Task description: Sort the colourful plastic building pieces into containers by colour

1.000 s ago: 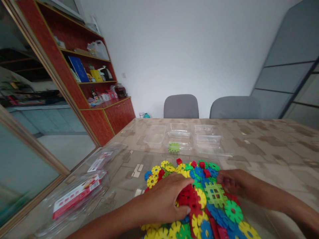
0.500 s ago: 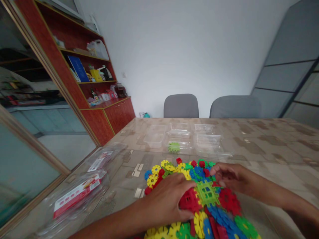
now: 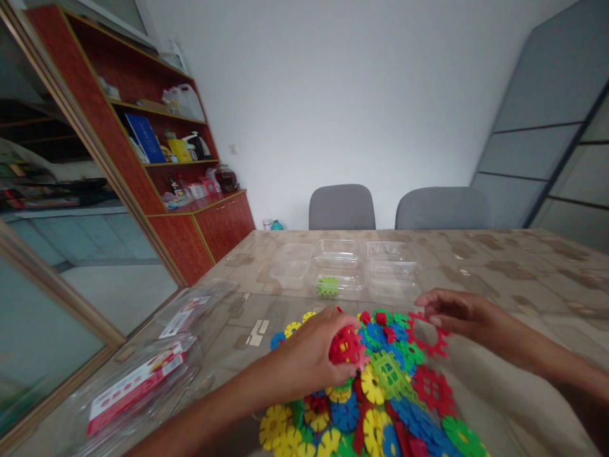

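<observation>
My left hand [image 3: 318, 346] is closed around a red square plastic building piece [image 3: 346, 346] with notched edges, lifted just over the pile. In my right hand [image 3: 450, 311], thumb and fingers pinch a red notched ring piece [image 3: 429, 339] with a large round hole. Beneath both hands spreads a pile of plastic pieces: a green lattice square [image 3: 392, 374], a red square with windows [image 3: 434, 388], blue discs [image 3: 421, 419] and yellow notched discs [image 3: 373, 384].
Clear plastic boxes [image 3: 390, 282] stand in rows behind the pile; one holds a green notched piece [image 3: 327, 286]. Clear packaging with a red and white label [image 3: 137, 384] lies at left. Two grey chairs [image 3: 341, 208] stand beyond the table [image 3: 518, 279].
My left hand has raised the red square piece off the pile. The right hand has moved up and outward, now with the red ring piece in its fingers.
</observation>
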{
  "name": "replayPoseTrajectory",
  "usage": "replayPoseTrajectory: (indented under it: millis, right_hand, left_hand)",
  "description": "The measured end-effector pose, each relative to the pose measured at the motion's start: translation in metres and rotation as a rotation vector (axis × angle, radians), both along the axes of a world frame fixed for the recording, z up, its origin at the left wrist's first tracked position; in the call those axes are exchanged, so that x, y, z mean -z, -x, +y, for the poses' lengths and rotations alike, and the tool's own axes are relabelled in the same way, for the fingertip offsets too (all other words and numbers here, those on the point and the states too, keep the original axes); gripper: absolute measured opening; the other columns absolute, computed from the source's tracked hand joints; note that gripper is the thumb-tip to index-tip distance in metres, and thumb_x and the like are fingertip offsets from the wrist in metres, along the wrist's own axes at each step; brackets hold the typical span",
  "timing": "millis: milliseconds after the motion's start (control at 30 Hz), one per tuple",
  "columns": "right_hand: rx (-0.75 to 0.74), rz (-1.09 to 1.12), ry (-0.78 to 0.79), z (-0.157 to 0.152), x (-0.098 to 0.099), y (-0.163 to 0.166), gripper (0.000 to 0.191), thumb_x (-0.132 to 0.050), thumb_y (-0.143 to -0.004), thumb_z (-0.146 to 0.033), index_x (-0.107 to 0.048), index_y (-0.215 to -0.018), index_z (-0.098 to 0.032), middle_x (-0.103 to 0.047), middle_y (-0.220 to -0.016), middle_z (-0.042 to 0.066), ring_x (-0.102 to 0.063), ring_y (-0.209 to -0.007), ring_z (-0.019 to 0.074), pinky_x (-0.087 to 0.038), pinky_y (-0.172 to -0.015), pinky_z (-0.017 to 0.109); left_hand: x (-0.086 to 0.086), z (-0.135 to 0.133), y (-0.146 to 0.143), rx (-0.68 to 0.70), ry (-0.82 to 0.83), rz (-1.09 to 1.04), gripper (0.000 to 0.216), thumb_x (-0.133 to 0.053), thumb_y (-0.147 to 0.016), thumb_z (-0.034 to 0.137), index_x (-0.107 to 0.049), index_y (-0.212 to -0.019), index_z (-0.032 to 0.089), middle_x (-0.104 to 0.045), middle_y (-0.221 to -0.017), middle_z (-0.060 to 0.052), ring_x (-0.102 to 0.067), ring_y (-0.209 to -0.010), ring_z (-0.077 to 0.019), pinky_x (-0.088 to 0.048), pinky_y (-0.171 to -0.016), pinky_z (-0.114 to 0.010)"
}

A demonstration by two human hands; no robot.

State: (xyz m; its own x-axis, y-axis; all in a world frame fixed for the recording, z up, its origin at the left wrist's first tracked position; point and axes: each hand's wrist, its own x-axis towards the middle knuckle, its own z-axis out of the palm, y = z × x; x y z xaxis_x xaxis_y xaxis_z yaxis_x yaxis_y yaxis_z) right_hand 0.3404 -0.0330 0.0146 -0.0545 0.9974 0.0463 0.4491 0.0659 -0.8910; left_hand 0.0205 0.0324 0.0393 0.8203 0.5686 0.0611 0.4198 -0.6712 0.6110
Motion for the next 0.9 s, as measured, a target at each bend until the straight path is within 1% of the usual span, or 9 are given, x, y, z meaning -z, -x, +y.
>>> replayPoseTrajectory:
  millis: [67,167,233,300,433,500,633,800,900]
  right_hand:
    - [0.131,0.010,-0.062,0.011,-0.003,-0.006,0.055,-0.073,-0.072,-0.070,-0.070,-0.098,-0.021,-0.071,-0.086,0.005,-0.064,-0.075,0.0214,-0.052,-0.067,0.031]
    - [0.283,-0.045,-0.145,0.035,-0.007,-0.017,0.066,-0.070,-0.066,-0.078,-0.070,-0.098,-0.019,-0.072,-0.084,0.007,-0.065,-0.072,0.0230,-0.053,-0.065,0.034]
    - [0.332,-0.078,-0.175,0.051,-0.007,-0.026,0.068,-0.069,-0.065,-0.079,-0.070,-0.095,-0.019,-0.072,-0.081,0.007,-0.065,-0.069,0.0226,-0.053,-0.064,0.034]
    - [0.359,-0.114,-0.189,0.065,-0.003,-0.034,0.063,-0.069,-0.066,-0.076,-0.070,-0.092,-0.019,-0.072,-0.075,0.006,-0.064,-0.064,0.0216,-0.052,-0.061,0.034]
    - [0.394,-0.215,-0.194,0.082,0.009,-0.045,0.040,-0.068,-0.072,-0.056,-0.070,-0.086,-0.019,-0.070,-0.064,0.004,-0.062,-0.057,0.0209,-0.049,-0.055,0.032]
    - [0.401,-0.271,-0.194,0.084,0.013,-0.048,0.028,-0.067,-0.074,-0.045,-0.070,-0.084,-0.019,-0.070,-0.062,0.003,-0.062,-0.056,0.0204,-0.047,-0.054,0.030]
    - [0.397,-0.363,-0.198,0.086,0.015,-0.049,0.019,-0.062,-0.076,-0.031,-0.071,-0.087,-0.019,-0.072,-0.066,0.003,-0.064,-0.059,0.0200,-0.046,-0.055,0.029]
    - [0.353,-0.427,-0.205,0.096,0.017,-0.037,0.016,-0.061,-0.078,-0.026,-0.072,-0.087,-0.021,-0.076,-0.074,0.004,-0.069,-0.065,0.0211,-0.050,-0.060,0.030]
    - [0.342,-0.458,-0.232,0.099,0.018,-0.030,0.018,-0.060,-0.075,-0.021,-0.074,-0.088,-0.022,-0.079,-0.086,0.007,-0.072,-0.079,0.0249,-0.054,-0.074,0.036]
  left_hand:
    - [-0.013,0.016,-0.016,0.036,-0.086,-0.041,0.047,-0.071,-0.080,0.026,-0.058,-0.125,0.019,-0.063,-0.118,-0.007,-0.060,-0.107,-0.0242,-0.047,-0.095,-0.033]
    - [-0.026,0.048,-0.058,0.068,-0.303,-0.008,0.046,-0.069,-0.080,0.024,-0.058,-0.124,0.016,-0.064,-0.116,-0.009,-0.060,-0.107,-0.0262,-0.048,-0.094,-0.035]
    - [-0.029,0.070,-0.091,0.081,-0.328,0.030,0.047,-0.072,-0.078,0.023,-0.059,-0.122,0.014,-0.065,-0.115,-0.011,-0.061,-0.105,-0.0269,-0.049,-0.091,-0.035]
    - [-0.027,0.088,-0.123,0.094,-0.346,0.073,0.046,-0.075,-0.075,0.021,-0.061,-0.119,0.012,-0.067,-0.113,-0.012,-0.062,-0.106,-0.0288,-0.049,-0.091,-0.035]
    - [-0.014,0.108,-0.161,0.163,-0.332,0.194,0.028,-0.078,-0.071,0.020,-0.069,-0.096,0.011,-0.072,-0.090,-0.009,-0.067,-0.088,-0.0286,-0.053,-0.079,-0.034]
    - [-0.008,0.112,-0.166,0.192,-0.330,0.211,0.033,-0.081,-0.067,0.020,-0.069,-0.097,0.010,-0.072,-0.093,-0.011,-0.067,-0.090,-0.0302,-0.053,-0.080,-0.035]
    - [-0.002,0.115,-0.156,0.187,-0.357,0.108,0.052,-0.077,-0.073,0.016,-0.063,-0.122,0.006,-0.063,-0.124,-0.021,-0.059,-0.116,-0.0337,-0.045,-0.101,-0.040]
    - [-0.004,0.111,-0.124,0.139,-0.334,-0.075,0.034,-0.066,-0.084,0.013,-0.066,-0.118,0.011,-0.063,-0.128,-0.015,-0.057,-0.121,-0.0251,-0.040,-0.108,-0.034]
    - [-0.007,0.103,-0.094,0.093,-0.290,-0.170,0.031,-0.062,-0.086,0.013,-0.067,-0.116,0.016,-0.064,-0.128,-0.010,-0.057,-0.120,-0.0226,-0.045,-0.103,-0.033]
